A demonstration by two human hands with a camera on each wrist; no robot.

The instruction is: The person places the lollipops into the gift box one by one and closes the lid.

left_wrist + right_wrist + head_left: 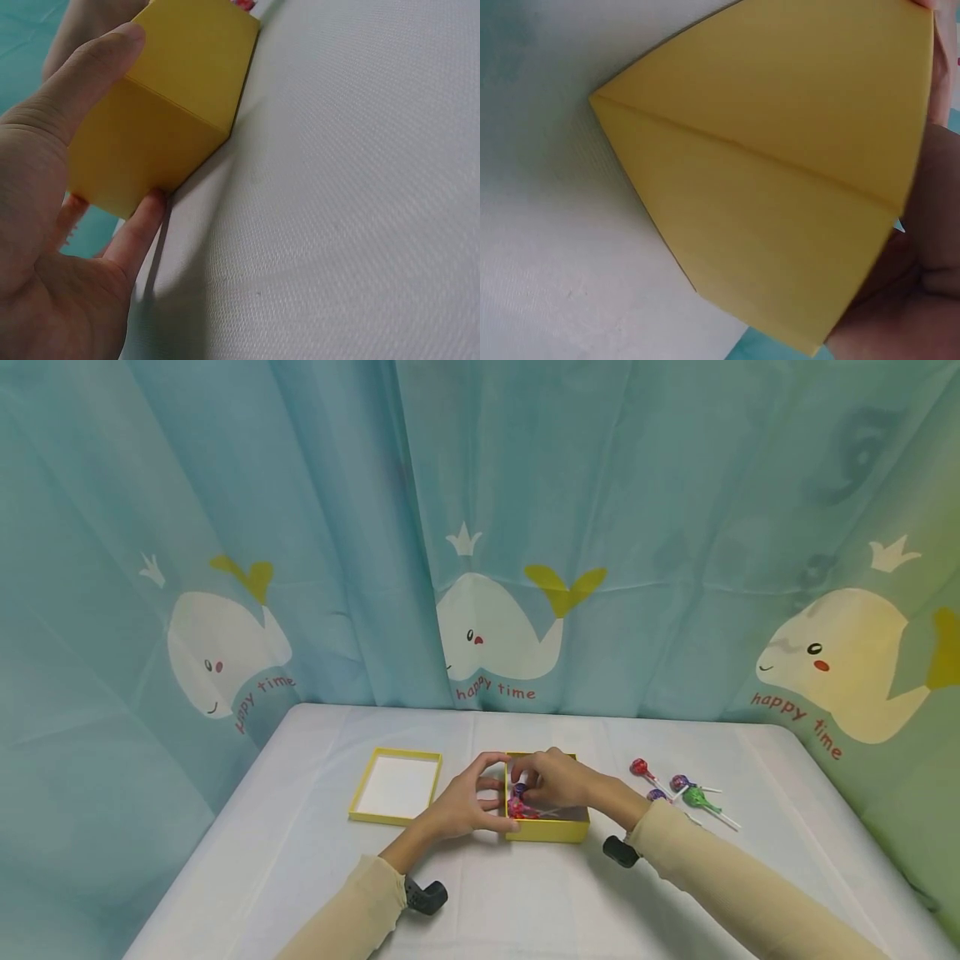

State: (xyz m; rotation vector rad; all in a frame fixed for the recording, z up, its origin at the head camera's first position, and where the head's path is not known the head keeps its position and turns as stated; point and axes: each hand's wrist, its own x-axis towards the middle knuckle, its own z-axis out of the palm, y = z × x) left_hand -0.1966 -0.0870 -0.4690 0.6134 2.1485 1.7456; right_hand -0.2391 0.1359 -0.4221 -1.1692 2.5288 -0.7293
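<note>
A: Blue-green curtain [337,527] fills the top of our frame, three white whales [495,627] printed on it. White tablecloth [277,860] below. Where's our box?

B: Yellow box [547,832], lower centre, opening up. Long axis looks to run up-down the frame. Lid [378,818] sits left of it, white inside up, far end leaning right.

A: Counts?

B: One box, one lid. Right of centre we count four loose heads: one red lollipop [638,767], one green lollipop [695,797], two purple lollipops [680,782]. Sticks point right or lower right. In the box: a dark purple lollipop [520,790] plus pink-red wrappers [519,808]; we can't count the total, hand's in the way.

A: Hands?

B: Left hand [462,802] grasps the box's left side: thumb at the near corner, fingers spread along the wall. Right hand [557,777] bends down into the opening, fingers curled at the dark purple lollipop; pinched or just touched, we can't tell. Beige sleeves [352,906] slant in from the bottom edge.
</note>
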